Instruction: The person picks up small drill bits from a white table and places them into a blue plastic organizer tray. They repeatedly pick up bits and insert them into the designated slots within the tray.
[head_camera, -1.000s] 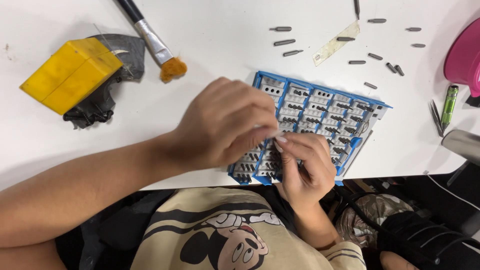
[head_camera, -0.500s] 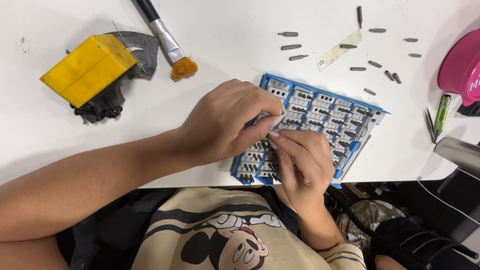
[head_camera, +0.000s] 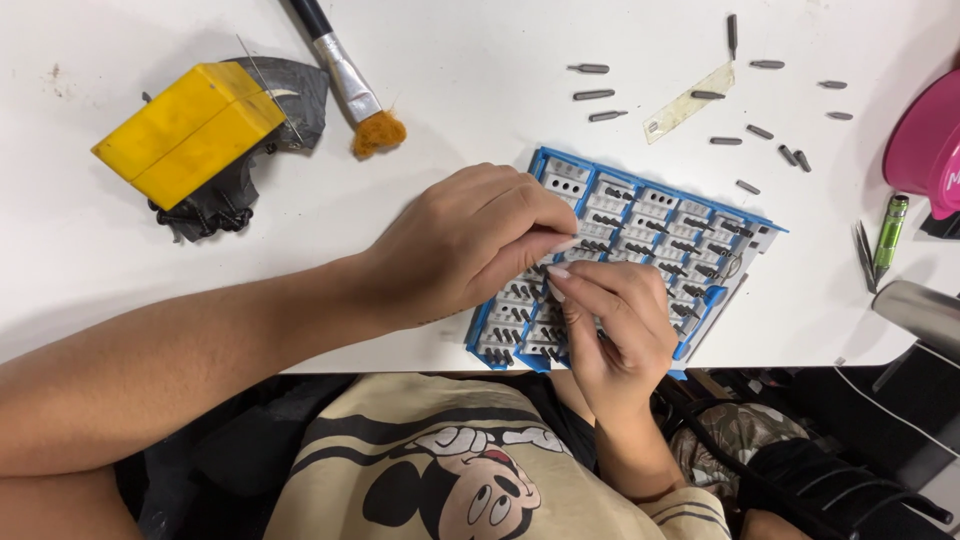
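On the white bench (head_camera: 480, 90), near the front edge, lies a blue tray of screwdriver bits (head_camera: 690, 240), with many small white slots that hold dark bits. Both hands are on the near left part of this tray. The left hand (head_camera: 470, 245) comes in from the left and lies over the tray's left side. Its fingers are curled and its thumb and fingertips are pressed together in a pinch. What is in that grip is too small to tell. The right hand (head_camera: 615, 330) comes up from below, just under the left hand, and the two hands touch at the fingertips. Its fingers point down onto the slots and are close together, but I cannot tell if that grip holds a bit.

Far to the left of the hands, and farther back, sits a yellow block (head_camera: 185, 130) on a crumpled black bag (head_camera: 215, 195). Behind the left hand lies a brush (head_camera: 350, 80) with a black handle, a silver band and orange bristles. Far to the right of the hands, a pink round thing (head_camera: 925, 140) sticks in from the edge. Near it lies a small green pen-like tool (head_camera: 888, 235). Behind the tray, well apart from the hands, lies a thin clear strip (head_camera: 690, 100). Around that strip are loose grey bits (head_camera: 592, 95), scattered on the bench.
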